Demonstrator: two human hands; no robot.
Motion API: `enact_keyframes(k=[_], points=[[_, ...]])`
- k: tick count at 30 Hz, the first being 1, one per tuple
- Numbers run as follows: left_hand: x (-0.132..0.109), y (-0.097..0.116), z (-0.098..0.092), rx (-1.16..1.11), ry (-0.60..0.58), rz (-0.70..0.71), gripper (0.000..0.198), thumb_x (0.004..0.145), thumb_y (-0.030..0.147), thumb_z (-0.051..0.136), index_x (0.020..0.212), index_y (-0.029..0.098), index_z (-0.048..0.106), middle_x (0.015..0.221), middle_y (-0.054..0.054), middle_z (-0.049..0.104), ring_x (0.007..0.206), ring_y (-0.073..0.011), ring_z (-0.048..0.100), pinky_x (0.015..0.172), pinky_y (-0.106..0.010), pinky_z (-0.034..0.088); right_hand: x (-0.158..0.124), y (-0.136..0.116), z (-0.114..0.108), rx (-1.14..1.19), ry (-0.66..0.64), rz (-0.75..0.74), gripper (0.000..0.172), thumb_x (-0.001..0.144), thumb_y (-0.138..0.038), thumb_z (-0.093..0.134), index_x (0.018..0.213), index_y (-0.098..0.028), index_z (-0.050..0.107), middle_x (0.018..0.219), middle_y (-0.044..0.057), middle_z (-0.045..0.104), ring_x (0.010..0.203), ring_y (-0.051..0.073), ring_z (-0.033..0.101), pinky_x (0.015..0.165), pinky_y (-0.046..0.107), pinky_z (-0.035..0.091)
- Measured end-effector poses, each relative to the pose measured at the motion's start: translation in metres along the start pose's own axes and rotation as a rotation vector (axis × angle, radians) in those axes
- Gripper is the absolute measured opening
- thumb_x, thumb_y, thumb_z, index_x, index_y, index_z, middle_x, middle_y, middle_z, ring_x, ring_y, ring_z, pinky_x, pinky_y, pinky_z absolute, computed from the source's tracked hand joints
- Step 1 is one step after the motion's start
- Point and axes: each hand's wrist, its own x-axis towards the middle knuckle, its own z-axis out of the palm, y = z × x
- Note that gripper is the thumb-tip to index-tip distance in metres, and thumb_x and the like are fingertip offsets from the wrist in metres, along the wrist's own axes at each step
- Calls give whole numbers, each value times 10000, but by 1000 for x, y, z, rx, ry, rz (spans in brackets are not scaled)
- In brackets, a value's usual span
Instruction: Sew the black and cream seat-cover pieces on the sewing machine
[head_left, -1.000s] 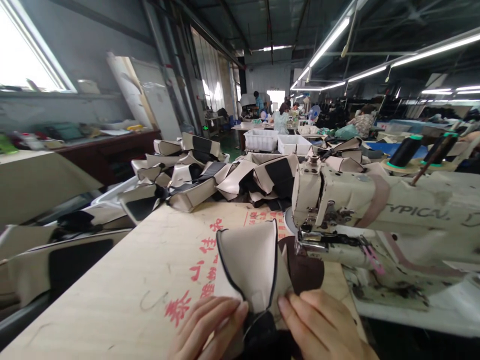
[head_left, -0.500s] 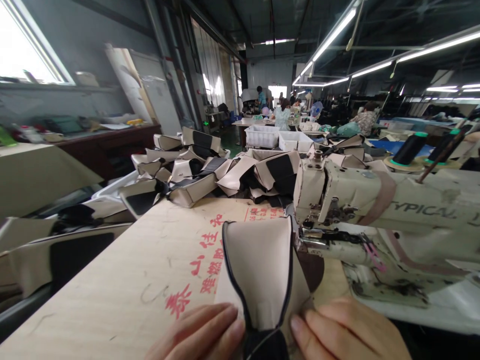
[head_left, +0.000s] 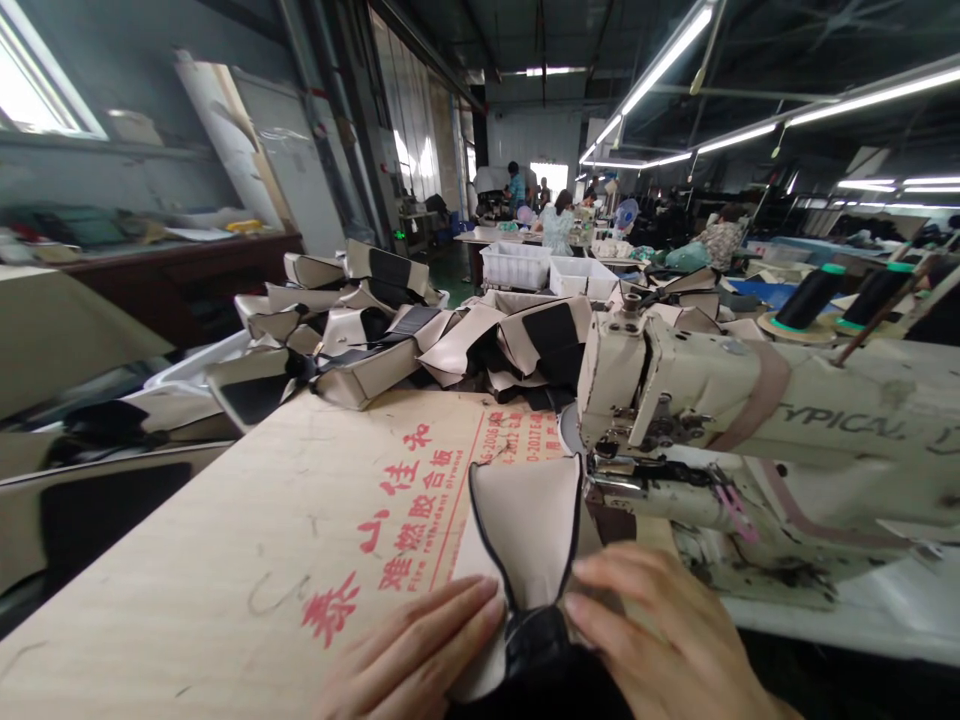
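Note:
A beige leather-like piece with black piped edges (head_left: 529, 515) lies on the plywood table in front of me, its wide end pointing away and a black part at its near end. My left hand (head_left: 427, 650) presses on its left side with the fingers close together. On the right side, my right hand (head_left: 652, 630) pinches the edge between thumb and fingers. The sewing machine (head_left: 690, 390) stands just right of the piece, its needle area close to the piece's far right corner.
Beige and black sewn pieces (head_left: 375, 345) are heaped beyond the plywood board (head_left: 247, 530), with more at the left. Two black thread spools (head_left: 810, 298) stand behind the machine. White crates (head_left: 516, 268) and people at other tables are farther back.
Both hands have shifted slightly away from me along the piece, the right one more clearly. The piece's far end looks narrower and its black near part shows more. My view has turned slightly.

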Motion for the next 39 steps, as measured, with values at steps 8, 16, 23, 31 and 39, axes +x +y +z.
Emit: enact_keyframes(k=[8,16,23,31,39], points=[[59,-13,35,-275,108,-497,166,888,245,458,933,212,615,858,29,678,785,-85,623,721,-136,474,17,39,22,412,-336,417,230,901,-238,427,1033,-197,612,980,17,669,942,145,596,873,279,475],[58,-11,67,-410,37,-859,294,866,423,448,822,184,612,676,31,608,648,-115,545,595,-184,399,2,55,41,735,-438,822,212,848,-341,513,798,-196,659,688,-50,592,673,112,504,583,221,345],[56,-10,80,-424,53,-925,295,856,424,464,880,178,625,712,24,616,679,-115,545,619,-180,402,-5,64,43,751,-454,838,226,844,-353,518,776,-194,664,715,-53,610,686,115,506,615,223,353],[53,-16,89,-420,30,-940,315,847,457,466,873,189,630,696,29,614,654,-119,541,599,-179,398,-10,75,52,856,-498,814,215,849,-293,526,1015,-275,663,887,-60,681,864,150,594,739,232,427],[55,-19,99,-442,15,-970,359,843,491,446,911,198,642,719,24,631,674,-133,550,621,-196,402,-15,81,70,846,-479,790,266,858,-300,522,1105,-261,614,962,-19,687,892,164,617,772,272,474]])
